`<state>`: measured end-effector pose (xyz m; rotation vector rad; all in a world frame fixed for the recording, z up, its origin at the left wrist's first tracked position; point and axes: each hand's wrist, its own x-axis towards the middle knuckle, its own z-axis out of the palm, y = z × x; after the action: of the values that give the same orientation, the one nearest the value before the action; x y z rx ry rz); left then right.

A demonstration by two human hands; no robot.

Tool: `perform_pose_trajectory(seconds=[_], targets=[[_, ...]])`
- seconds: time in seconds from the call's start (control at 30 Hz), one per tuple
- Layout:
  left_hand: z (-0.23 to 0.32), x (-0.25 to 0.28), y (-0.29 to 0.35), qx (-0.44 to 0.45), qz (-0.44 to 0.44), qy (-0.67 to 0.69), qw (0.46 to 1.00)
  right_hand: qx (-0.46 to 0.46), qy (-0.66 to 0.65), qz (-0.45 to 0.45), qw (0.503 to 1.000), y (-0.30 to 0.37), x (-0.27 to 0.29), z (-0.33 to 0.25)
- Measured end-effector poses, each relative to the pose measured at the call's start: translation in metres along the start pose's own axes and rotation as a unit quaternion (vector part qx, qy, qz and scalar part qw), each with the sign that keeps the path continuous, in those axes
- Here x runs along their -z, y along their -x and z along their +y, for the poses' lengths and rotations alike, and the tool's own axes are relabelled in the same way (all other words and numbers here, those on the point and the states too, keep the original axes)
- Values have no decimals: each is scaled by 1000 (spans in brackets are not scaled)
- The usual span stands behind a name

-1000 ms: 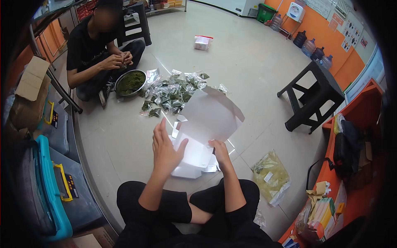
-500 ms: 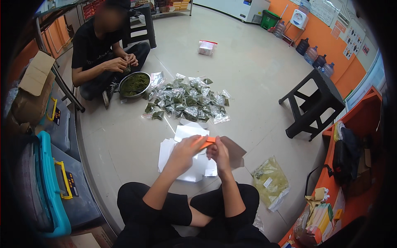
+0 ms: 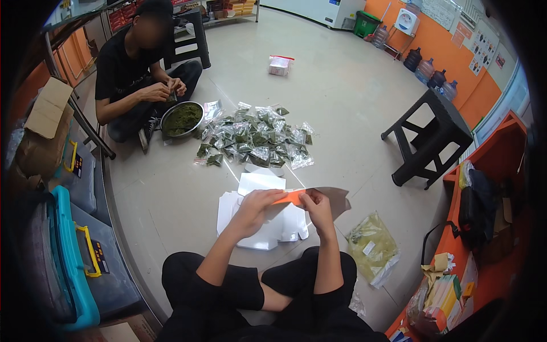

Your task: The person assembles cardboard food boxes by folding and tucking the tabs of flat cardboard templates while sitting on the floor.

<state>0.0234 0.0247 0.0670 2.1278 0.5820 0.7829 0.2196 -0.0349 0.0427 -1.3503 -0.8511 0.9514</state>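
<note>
Between my two hands, above the floor in front of my crossed legs, is an orange-edged cardboard box blank (image 3: 292,198). My left hand (image 3: 250,214) grips its left end with the fingers laid along the orange strip. Thumb and fingers of my right hand (image 3: 320,213) pinch the strip's right end. A grey-brown panel of the blank sticks out past the right hand. Beneath my hands, white flattened box blanks (image 3: 259,239) lie overlapping on the floor.
Beyond the blanks spreads a pile of small clear bags with green contents (image 3: 256,137). A co-worker (image 3: 128,74) sits by a metal bowl (image 3: 200,123) of green stuff. A yellowish plastic bag (image 3: 373,245) and black stool (image 3: 436,134) stand right; lidded bins (image 3: 105,245) left.
My right hand has shifted a little to the right and now pinches the orange strip more firmly from above. More of the strip shows, and the panel has moved right.
</note>
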Motion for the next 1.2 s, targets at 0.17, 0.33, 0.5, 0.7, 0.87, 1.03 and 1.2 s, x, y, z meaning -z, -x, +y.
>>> perform_pose_trajectory(seconds=[0.17, 0.33, 0.5, 0.7, 0.87, 1.03, 1.2], targets=[[15, -8, 1, 31, 101, -20, 994, 73, 35, 22, 996, 0, -11, 20], [19, -8, 1, 60, 240, -97, 964, 93, 44, 48, 994, 10, -39, 14], [29, -4, 1, 93, 273, -177, 941, 79, -19, 26, 996, 15, -48, 14], [22, -7, 2, 132, 271, -83, 950, 22, 9, 10, 1000, 21, -53, -2], [19, -5, 0, 142, 240, -4, 960, 51, -1, 12, 999, 18, -48, 22], [18, -4, 1, 152, 223, 18, 963, 55, 10, -6, 998, 14, -45, 25], [17, -1, 1, 156, 198, 48, 967, 100, -51, -34, 993, 14, -44, 21]])
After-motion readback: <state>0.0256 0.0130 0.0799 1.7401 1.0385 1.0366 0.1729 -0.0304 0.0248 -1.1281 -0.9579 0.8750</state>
